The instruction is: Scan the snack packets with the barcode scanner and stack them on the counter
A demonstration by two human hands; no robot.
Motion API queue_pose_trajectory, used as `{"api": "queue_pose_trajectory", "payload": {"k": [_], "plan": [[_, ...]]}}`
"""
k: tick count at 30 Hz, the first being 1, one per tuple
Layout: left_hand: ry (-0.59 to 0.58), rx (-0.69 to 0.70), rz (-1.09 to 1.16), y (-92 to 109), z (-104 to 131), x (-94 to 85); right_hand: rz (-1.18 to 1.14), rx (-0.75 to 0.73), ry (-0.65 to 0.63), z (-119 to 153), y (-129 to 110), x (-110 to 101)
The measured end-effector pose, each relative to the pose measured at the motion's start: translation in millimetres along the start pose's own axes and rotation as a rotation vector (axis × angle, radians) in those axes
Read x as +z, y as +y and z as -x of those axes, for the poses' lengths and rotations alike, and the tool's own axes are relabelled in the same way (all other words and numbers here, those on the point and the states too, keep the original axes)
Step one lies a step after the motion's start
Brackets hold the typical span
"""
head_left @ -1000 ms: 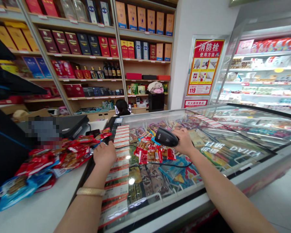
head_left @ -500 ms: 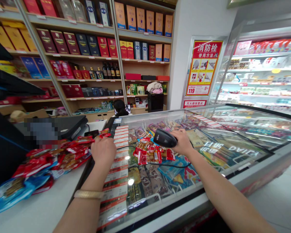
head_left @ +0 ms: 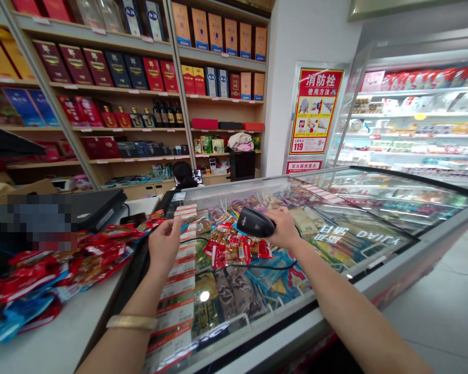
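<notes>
My right hand (head_left: 284, 228) is wrapped round the handle of a black barcode scanner (head_left: 255, 222), whose head points left above the glass freezer lid. Under the scanner, several red snack packets (head_left: 232, 252) lie in a pile on the glass. My left hand (head_left: 166, 243), with a gold bangle at its wrist, hovers over the freezer's left edge. Its fingers are curled and pinched together; a small bluish bit shows at the tips, too little to name. Left of it, a heap of red and blue snack packets (head_left: 97, 254) spreads over the white counter.
The chest freezer (head_left: 378, 283) stretches right, with bagged goods under its glass and a strip of price labels (head_left: 175, 306) on the left. The scanner's black cable (head_left: 265, 267) crosses the glass. A person (head_left: 184, 175) is low behind the freezer, before shelves of boxes.
My left hand has turned and come off the heap's edge, fingers now drawn together near the freezer. The scanner stays in my right hand over the pile. The view has shifted slightly right.
</notes>
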State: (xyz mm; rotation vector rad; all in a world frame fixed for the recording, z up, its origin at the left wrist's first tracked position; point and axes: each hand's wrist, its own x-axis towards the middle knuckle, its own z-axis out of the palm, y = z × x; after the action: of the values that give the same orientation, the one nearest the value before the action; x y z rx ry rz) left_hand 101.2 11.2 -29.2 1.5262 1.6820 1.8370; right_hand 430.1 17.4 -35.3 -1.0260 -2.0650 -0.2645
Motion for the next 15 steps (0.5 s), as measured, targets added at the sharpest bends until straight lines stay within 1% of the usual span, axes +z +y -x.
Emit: {"api": "queue_pose_trajectory", "payload": {"k": [2, 4, 6, 8, 11, 13, 15], "plan": [[-0.023, 0.007, -0.157, 1.6, 2.5, -0.1, 0.002, 0.004, -0.001, -0.3, -0.7, -0.3], [-0.064, 0.055, -0.229, 1.7, 3.8, 0.8, -0.005, 0.009, -0.012, -0.7, -1.7, -0.5], [-0.076, 0.165, -0.242, 1.6, 4.5, 2.7, -0.018, 0.009, -0.035, -1.2, -2.9, -0.6], [-0.078, 0.303, -0.266, 2.9, 5.6, 4.7, -0.033, 0.002, -0.052, -1.8, -3.9, -0.6], [-0.112, 0.498, -0.329, 7.5, 8.4, 6.4, -0.040, -0.001, -0.059, -2.2, -4.6, 0.0], [-0.131, 0.591, -0.347, 10.7, 10.6, 6.7, -0.035, 0.002, -0.064, -2.2, -4.2, 0.7], [-0.133, 0.646, -0.356, 12.9, 12.5, 6.7, -0.028, 0.008, -0.069, -2.0, -3.4, 1.5]]}}
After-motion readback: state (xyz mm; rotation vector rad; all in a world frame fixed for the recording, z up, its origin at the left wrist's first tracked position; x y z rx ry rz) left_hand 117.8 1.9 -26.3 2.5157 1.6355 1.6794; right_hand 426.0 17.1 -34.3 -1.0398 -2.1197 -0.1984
